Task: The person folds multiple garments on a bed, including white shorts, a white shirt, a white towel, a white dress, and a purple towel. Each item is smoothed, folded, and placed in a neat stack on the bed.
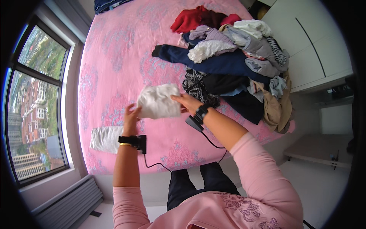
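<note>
Between my two hands is a folded white garment [159,101], a compact rectangle with slight wrinkles on top. My left hand [132,116] grips its left edge, and my right hand [187,103] pinches its right edge with the thumb on top. Below it spreads a pink patterned bedsheet [114,71]. A second folded garment, pale grey-white [105,138], lies on the bed at the left, partly hidden behind my left wrist. Both wrists wear black straps with cabled devices.
A heap of unfolded clothes [226,64] covers the bed's right side, with a dark blue piece [206,61] reaching toward the middle. Folded jeans [110,5] lie at the far left corner. A window [37,106] and a grey radiator [68,200] are left; a white cabinet [308,45] stands right.
</note>
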Demonstrator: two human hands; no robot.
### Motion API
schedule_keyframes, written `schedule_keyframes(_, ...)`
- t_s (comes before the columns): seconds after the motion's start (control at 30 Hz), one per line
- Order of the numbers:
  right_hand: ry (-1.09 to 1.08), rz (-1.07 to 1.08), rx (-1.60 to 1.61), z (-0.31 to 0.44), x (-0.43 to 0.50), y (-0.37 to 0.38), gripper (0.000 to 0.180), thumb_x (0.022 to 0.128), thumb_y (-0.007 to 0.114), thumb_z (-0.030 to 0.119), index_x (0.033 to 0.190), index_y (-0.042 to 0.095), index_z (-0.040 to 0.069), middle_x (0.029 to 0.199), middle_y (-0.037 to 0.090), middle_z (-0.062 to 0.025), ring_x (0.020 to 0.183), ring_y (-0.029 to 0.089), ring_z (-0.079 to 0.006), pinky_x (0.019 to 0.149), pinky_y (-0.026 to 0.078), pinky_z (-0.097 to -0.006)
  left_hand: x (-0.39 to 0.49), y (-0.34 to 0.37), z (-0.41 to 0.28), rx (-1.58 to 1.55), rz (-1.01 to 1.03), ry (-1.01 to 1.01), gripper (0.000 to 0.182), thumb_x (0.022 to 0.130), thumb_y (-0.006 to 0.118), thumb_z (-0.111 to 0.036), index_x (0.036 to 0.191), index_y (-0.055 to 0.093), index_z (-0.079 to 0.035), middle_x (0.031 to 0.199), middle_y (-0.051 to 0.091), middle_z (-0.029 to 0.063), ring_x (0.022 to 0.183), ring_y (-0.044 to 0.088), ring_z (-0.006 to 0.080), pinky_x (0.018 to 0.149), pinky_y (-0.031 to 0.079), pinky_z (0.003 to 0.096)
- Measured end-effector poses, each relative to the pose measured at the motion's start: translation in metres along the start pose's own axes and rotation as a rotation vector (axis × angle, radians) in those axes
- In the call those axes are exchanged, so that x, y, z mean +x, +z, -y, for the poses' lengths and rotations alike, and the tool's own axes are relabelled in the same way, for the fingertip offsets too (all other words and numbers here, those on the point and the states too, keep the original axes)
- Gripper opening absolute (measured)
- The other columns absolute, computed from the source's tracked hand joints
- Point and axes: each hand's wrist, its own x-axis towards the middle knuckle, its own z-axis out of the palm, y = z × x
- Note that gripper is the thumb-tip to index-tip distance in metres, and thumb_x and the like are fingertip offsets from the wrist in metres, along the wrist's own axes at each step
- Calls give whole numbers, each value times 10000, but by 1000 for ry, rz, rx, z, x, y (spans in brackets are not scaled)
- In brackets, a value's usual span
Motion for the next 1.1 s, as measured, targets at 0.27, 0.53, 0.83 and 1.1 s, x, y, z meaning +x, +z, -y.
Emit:
schedule_keyframes(0.27,-248,-268,-205,57,-48,-74,250,913,627,246,1063,618,46,792,607,-3,613,565,-65,504,449,-195,-24,-14,-67,143,15,264,439,888,659,-260,1254,519,-61,1059,597,45,947,552,135,811,441,309)
schedule_keyframes(0.53,-641,-774,-807,139,-128,-202,242,822,692,188,1027,676,62,859,698,-85,761,666,-201,727,520,-319,-53,84,-120,59,308,296,267,914,620,-213,1123,599,-49,959,607,2,865,589,100,758,470,259)
schedule_keyframes(0.83,-493,-1215,-1459,212,-120,-312,808,665,807,394,1365,466,175,1331,469,-135,1236,448,-354,1005,376,-491,-77,202,-115,93,422,187,236,923,605,-184,1102,603,-30,925,609,17,827,597,123,730,466,267)
schedule_keyframes(1.1,-590,-1051,-1077,189,-77,-357,297,808,578,324,835,650,38,760,647,-200,719,622,-411,630,476,-493,-86,278,-108,138,494,129,213,930,590,-167,1094,591,-31,932,617,18,804,594,112,741,472,263)
